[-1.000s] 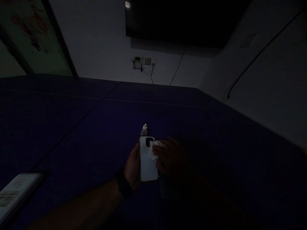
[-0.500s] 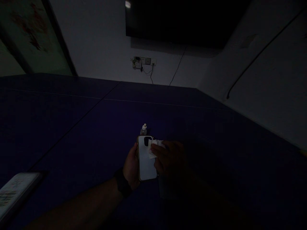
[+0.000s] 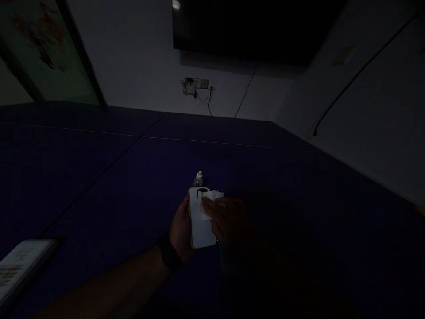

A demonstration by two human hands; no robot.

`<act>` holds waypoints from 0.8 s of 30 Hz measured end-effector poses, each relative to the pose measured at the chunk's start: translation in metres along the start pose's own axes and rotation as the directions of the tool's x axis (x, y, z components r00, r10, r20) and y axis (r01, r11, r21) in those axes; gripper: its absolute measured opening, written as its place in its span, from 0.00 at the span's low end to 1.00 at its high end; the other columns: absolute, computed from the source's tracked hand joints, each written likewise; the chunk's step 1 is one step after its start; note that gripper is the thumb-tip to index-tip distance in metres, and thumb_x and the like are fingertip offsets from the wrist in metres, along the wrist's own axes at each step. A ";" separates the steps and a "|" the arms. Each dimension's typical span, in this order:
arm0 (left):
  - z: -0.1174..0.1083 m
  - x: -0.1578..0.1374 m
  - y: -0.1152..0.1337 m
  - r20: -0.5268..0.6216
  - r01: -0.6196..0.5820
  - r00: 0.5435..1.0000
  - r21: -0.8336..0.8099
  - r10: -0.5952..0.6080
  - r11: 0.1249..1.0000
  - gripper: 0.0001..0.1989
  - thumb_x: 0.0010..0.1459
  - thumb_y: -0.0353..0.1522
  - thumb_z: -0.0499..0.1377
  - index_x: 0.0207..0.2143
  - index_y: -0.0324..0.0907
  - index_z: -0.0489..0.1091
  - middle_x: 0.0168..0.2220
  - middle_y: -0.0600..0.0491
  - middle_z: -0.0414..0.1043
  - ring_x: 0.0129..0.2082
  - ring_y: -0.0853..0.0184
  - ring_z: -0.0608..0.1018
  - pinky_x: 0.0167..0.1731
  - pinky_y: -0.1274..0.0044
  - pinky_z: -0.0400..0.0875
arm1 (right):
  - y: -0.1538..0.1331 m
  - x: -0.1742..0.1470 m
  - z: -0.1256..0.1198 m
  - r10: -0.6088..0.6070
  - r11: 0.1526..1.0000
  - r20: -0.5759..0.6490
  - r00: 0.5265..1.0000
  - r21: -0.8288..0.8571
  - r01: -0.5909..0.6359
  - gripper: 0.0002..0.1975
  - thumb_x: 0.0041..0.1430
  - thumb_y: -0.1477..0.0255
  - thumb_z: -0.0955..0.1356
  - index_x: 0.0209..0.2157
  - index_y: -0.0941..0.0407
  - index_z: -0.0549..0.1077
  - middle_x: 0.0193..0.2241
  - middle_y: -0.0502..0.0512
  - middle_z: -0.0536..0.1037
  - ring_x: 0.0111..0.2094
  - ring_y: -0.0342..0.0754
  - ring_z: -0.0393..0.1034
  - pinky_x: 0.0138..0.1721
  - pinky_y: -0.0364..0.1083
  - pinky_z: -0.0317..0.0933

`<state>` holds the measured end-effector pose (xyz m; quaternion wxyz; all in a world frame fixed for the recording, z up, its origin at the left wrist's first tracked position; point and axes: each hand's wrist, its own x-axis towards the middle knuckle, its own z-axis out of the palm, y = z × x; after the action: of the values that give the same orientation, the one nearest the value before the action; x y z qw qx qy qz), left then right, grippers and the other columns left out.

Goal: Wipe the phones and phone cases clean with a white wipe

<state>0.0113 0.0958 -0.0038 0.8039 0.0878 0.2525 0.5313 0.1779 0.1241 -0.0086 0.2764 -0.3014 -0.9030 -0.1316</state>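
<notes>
My left hand (image 3: 181, 228) grips a pale phone case (image 3: 201, 232) by its left side, thumb along the edge. The case has a dark rim and a camera cutout at its top. With my right hand (image 3: 226, 219) I press a folded white tissue (image 3: 206, 215) against the upper part of the case, covering some of the cutout. Just beyond the case's top edge stands a small clear bottle (image 3: 198, 179) with a white cap, its lower part hidden.
The dark blue surface (image 3: 116, 190) spreads around my hands. At the lower left lies a white box-like object (image 3: 23, 266) with print on it. Farther off are a wall with sockets (image 3: 195, 84), cables and a dark screen (image 3: 252, 31). The room is very dim.
My right hand has slid the tissue left across the case, over more of the camera cutout. The case has shifted very slightly left; my left hand keeps its hold.
</notes>
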 end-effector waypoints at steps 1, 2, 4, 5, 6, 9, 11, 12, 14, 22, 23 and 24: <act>-0.001 0.000 0.000 0.012 -0.004 1.000 -0.001 0.004 1.000 0.28 0.69 0.49 0.49 0.58 0.39 0.72 0.45 0.43 0.81 0.43 0.55 0.82 0.48 0.66 0.72 | 0.001 -0.001 0.001 -0.006 0.999 0.009 1.000 0.032 0.006 0.25 0.59 0.78 0.66 0.58 0.52 0.74 0.59 0.51 0.78 0.52 0.56 0.68 0.50 0.56 0.55; -0.002 0.000 0.000 0.026 -0.009 1.000 0.002 0.009 1.000 0.28 0.69 0.49 0.50 0.58 0.39 0.72 0.44 0.44 0.81 0.41 0.56 0.82 0.47 0.67 0.72 | 0.002 -0.002 0.001 -0.008 0.998 0.007 1.000 0.060 0.007 0.25 0.58 0.77 0.66 0.57 0.51 0.74 0.58 0.50 0.79 0.52 0.56 0.68 0.51 0.56 0.54; -0.004 0.001 0.000 0.053 -0.015 0.998 0.014 0.015 1.000 0.27 0.68 0.49 0.51 0.58 0.40 0.72 0.43 0.45 0.81 0.38 0.57 0.82 0.46 0.67 0.73 | 0.004 -0.004 0.000 0.008 0.996 -0.046 0.999 0.084 -0.004 0.22 0.57 0.75 0.67 0.54 0.49 0.76 0.52 0.48 0.83 0.52 0.56 0.68 0.53 0.57 0.53; -0.005 0.000 0.000 0.062 -0.016 0.998 0.020 0.015 1.000 0.27 0.68 0.49 0.52 0.58 0.41 0.73 0.43 0.45 0.81 0.37 0.58 0.82 0.46 0.67 0.73 | 0.004 -0.004 -0.001 0.024 0.997 -0.089 0.996 0.078 -0.017 0.21 0.57 0.75 0.67 0.51 0.49 0.77 0.49 0.47 0.84 0.52 0.57 0.68 0.53 0.57 0.52; -0.005 0.000 0.000 0.066 -0.017 0.998 0.023 0.015 1.000 0.27 0.68 0.48 0.52 0.58 0.41 0.73 0.43 0.45 0.81 0.38 0.58 0.82 0.46 0.67 0.73 | 0.003 -0.004 -0.003 0.039 0.998 -0.129 0.991 0.061 -0.032 0.19 0.57 0.74 0.67 0.50 0.49 0.78 0.47 0.47 0.85 0.52 0.57 0.69 0.54 0.58 0.51; -0.003 0.000 0.001 0.055 -0.018 0.998 0.009 0.017 1.000 0.27 0.68 0.48 0.52 0.58 0.40 0.72 0.45 0.45 0.81 0.42 0.56 0.82 0.48 0.67 0.72 | -0.002 -0.002 -0.004 0.063 0.998 -0.132 0.989 -0.005 -0.064 0.19 0.58 0.76 0.67 0.51 0.50 0.77 0.51 0.49 0.83 0.53 0.58 0.68 0.53 0.58 0.51; -0.002 0.000 0.001 0.032 -0.022 0.999 0.006 0.022 1.000 0.27 0.69 0.48 0.50 0.58 0.39 0.72 0.45 0.44 0.81 0.42 0.56 0.82 0.48 0.67 0.72 | -0.004 0.000 -0.004 0.045 0.999 -0.062 0.997 -0.014 -0.046 0.22 0.58 0.77 0.67 0.54 0.52 0.76 0.57 0.51 0.80 0.53 0.57 0.68 0.51 0.57 0.52; -0.002 0.000 0.001 0.022 -0.016 1.000 0.013 0.015 1.000 0.27 0.69 0.48 0.50 0.58 0.39 0.72 0.44 0.44 0.81 0.41 0.57 0.83 0.48 0.67 0.72 | -0.004 0.001 -0.003 0.028 1.000 -0.028 0.999 -0.002 -0.028 0.23 0.58 0.77 0.67 0.56 0.52 0.75 0.59 0.52 0.78 0.53 0.57 0.68 0.51 0.57 0.53; -0.002 0.000 0.001 0.009 -0.010 1.000 0.036 0.010 0.999 0.27 0.69 0.48 0.50 0.57 0.39 0.73 0.41 0.45 0.82 0.39 0.57 0.83 0.46 0.68 0.73 | -0.002 0.000 -0.002 -0.014 0.999 -0.013 1.000 0.037 0.014 0.24 0.58 0.76 0.67 0.55 0.51 0.75 0.57 0.51 0.80 0.53 0.57 0.68 0.50 0.56 0.54; 0.005 -0.002 0.002 0.023 -0.006 1.000 0.003 0.006 1.000 0.28 0.70 0.48 0.48 0.58 0.39 0.72 0.46 0.44 0.81 0.47 0.53 0.81 0.50 0.66 0.72 | -0.008 0.001 -0.006 0.087 0.995 -0.111 0.990 -0.035 -0.091 0.21 0.57 0.77 0.67 0.52 0.52 0.77 0.52 0.51 0.83 0.50 0.57 0.70 0.48 0.56 0.54; 0.005 -0.002 0.002 0.031 -0.005 0.999 -0.001 0.005 1.000 0.28 0.70 0.48 0.48 0.58 0.38 0.72 0.47 0.43 0.81 0.48 0.53 0.81 0.51 0.65 0.72 | -0.010 0.002 -0.005 0.083 0.996 -0.083 0.993 -0.038 -0.087 0.22 0.58 0.78 0.66 0.54 0.53 0.76 0.55 0.52 0.81 0.51 0.57 0.70 0.47 0.56 0.54; 0.005 -0.001 0.002 0.040 -0.004 0.999 -0.005 0.004 1.000 0.29 0.70 0.48 0.48 0.58 0.38 0.72 0.47 0.43 0.81 0.48 0.53 0.81 0.51 0.65 0.72 | -0.011 0.003 -0.003 0.066 0.997 -0.059 0.996 -0.031 -0.068 0.23 0.58 0.79 0.66 0.56 0.54 0.75 0.58 0.53 0.79 0.51 0.57 0.70 0.47 0.56 0.54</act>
<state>0.0117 0.0963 0.0019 0.8078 0.0968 0.2350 0.5319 0.1707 0.1159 -0.0048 0.3019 -0.3321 -0.8817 -0.1458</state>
